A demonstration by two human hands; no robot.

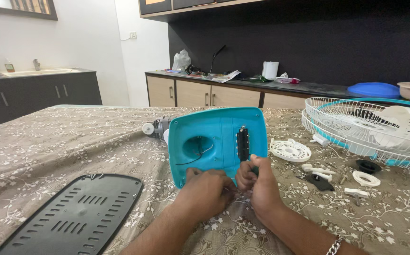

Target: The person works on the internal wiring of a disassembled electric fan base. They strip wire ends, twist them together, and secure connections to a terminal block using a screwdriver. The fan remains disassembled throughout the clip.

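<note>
A turquoise fan base (217, 141) stands tilted on its edge in the middle of a flower-patterned tablecloth (49, 146), hollow underside facing the viewer, likely so the black switch strip (243, 143) inside can be reached. The left hand (207, 191) curls closed against the lower rim, steadying it. The right hand (257, 182) is closed just below the strip; what it grips is hidden. A black vented cover (75, 215) lies left; white fan guards (356, 127) and small loose parts (328, 174) lie right.
</note>
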